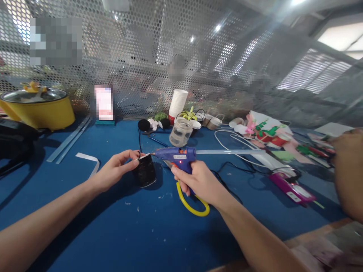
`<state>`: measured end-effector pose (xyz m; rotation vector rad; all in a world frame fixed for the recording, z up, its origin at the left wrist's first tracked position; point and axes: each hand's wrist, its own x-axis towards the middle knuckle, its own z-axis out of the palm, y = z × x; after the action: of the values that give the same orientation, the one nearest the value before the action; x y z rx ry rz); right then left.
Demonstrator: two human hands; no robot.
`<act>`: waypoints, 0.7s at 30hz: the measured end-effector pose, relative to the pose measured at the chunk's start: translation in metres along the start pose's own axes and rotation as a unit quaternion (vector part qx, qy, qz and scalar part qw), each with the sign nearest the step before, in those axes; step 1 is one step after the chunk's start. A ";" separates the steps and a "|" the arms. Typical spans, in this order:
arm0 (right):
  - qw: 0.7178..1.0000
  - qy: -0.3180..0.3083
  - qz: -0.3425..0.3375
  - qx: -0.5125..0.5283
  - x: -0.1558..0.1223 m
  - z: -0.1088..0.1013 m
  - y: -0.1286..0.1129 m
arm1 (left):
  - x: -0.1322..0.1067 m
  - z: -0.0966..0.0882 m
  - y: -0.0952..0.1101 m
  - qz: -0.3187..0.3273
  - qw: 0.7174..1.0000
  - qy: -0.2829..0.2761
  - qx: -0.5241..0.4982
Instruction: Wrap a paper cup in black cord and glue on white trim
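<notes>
- Upper left: a yellow pot [48, 111] with a glass lid stood on the blue table [113, 226]; two clear sticks [69, 140] lay diagonally beside it, and an upright phone [103, 102] stood farther right.
- Left of centre: a bent white strip [90, 158] lay near the left forearm.
- Upper centre: a black ball [143, 125], a stack of white cups [179, 101] and a clear jar [180, 133] stood in front of a perforated screen [136, 68]. The jar was the nearest obstacle, directly behind the glue gun.
- Right side: a white cable [227, 141] and a purple power strip [292, 189] occupied the table; another person's blurred arm [350, 173] covered the edge of the frame.
- Black cup [144, 172]: located at centre, slightly tilted, with dark sides and a pale edge at the top. A black cord [139, 141] ran from the ball towards its rim.
- Left hand [120, 164]: thumb and fingers were pinched together on the cup's rim.
- Glue gun [177, 154]: blue, orange-accented, red lamp lit; a long translucent glue stick [229, 152] extended from its rear. The nozzle pointed left at the cup's rim; contact could not be confirmed.
- Right hand [200, 179]: clamped around the glue gun's handle. A yellow loop handle [195, 211] showed beneath; whether it was gripped could not be determined.
</notes>
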<state>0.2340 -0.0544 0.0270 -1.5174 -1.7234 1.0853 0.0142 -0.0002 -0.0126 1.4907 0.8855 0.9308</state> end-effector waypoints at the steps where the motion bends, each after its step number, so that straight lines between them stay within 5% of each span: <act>1: 1.000 0.001 -0.001 0.002 0.000 0.000 0.000 | 0.000 0.000 0.000 0.000 1.000 0.001 0.000; 21: 1.000 -0.010 -0.011 0.015 -0.007 0.010 -0.001 | -0.001 0.001 -0.001 -0.004 1.000 -0.010 -0.007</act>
<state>0.2262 -0.0637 0.0232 -1.4697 -1.7261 1.1143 0.0146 -0.0009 -0.0136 1.4808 0.8688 0.9136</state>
